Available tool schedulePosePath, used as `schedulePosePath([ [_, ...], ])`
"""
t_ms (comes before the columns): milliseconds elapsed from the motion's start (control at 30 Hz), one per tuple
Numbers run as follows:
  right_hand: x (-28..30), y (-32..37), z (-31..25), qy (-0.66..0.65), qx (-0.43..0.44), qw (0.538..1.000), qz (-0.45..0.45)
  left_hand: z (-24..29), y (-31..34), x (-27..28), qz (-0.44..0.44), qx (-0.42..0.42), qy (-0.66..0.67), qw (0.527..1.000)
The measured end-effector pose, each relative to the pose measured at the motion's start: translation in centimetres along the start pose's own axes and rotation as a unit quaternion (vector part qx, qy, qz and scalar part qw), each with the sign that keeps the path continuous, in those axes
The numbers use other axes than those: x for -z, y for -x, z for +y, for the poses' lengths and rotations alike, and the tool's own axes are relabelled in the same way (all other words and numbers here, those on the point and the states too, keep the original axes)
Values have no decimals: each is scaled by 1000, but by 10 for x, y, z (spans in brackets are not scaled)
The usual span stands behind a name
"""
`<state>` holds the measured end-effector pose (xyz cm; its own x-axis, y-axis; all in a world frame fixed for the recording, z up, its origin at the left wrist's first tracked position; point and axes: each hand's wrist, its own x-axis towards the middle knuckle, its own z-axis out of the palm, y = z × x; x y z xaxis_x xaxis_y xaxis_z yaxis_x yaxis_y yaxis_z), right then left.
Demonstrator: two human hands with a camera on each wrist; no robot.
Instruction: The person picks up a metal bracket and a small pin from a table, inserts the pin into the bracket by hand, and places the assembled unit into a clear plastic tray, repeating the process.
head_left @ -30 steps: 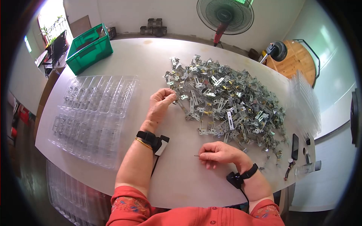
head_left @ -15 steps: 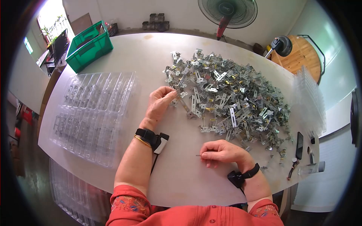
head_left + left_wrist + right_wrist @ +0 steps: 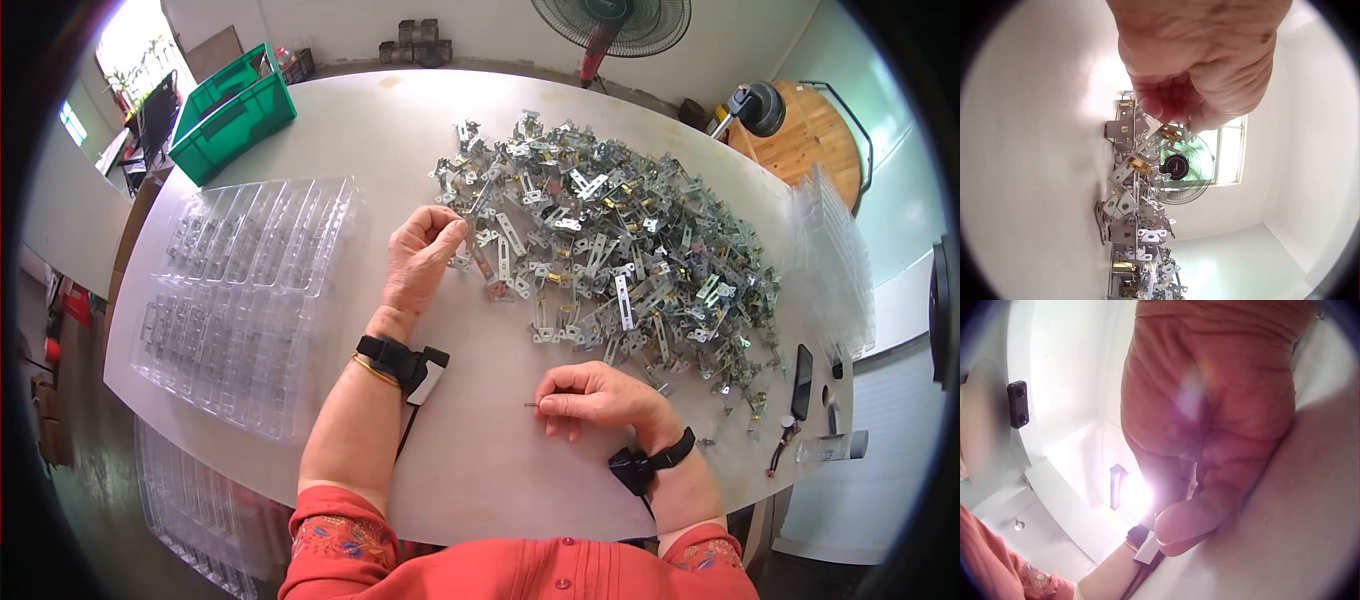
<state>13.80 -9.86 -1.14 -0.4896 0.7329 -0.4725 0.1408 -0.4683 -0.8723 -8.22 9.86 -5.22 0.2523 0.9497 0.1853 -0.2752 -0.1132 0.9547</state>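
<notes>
At the left edge of a heap of small metal brackets (image 3: 640, 250), my left hand (image 3: 424, 258) pinches a silvery bracket between thumb and fingers. The left wrist view shows that bracket (image 3: 1169, 132), with a brass-coloured part on it, sloping down over the other pieces. Lower and to the right, my right hand (image 3: 592, 398) holds a thin dark metal pin (image 3: 531, 405) between thumb and forefinger. The pin's tip points left, toward the middle of the table. In the right wrist view the hand (image 3: 1210, 412) hides the pin.
Clear plastic trays (image 3: 335, 235) holding metal parts lie at the left, with a green crate (image 3: 235, 125) behind them. More clear trays (image 3: 830, 265) stand stacked at the right. A phone (image 3: 802, 382) and a small clear bottle (image 3: 825, 448) lie near the right edge.
The head view has shifted, so table and heap sit higher in it. Both hands keep nearly the same places and grips.
</notes>
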Motion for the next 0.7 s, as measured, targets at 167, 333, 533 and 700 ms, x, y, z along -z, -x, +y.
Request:
schedulePosePath([
  [167, 2, 1, -3, 7, 1, 1000, 1, 13, 4, -19, -22, -66, -72, 995],
  [333, 3, 0, 1, 3, 7, 1000, -7, 34, 15, -44, -58, -197, -230, 951],
  [533, 3, 1, -1, 23, 6, 1000, -5, 40, 21, -61, -58, -326, -301, 894],
  [700, 3, 1, -3, 24, 6, 1000, -9, 42, 25, -66, -75, -312, -275, 906],
])
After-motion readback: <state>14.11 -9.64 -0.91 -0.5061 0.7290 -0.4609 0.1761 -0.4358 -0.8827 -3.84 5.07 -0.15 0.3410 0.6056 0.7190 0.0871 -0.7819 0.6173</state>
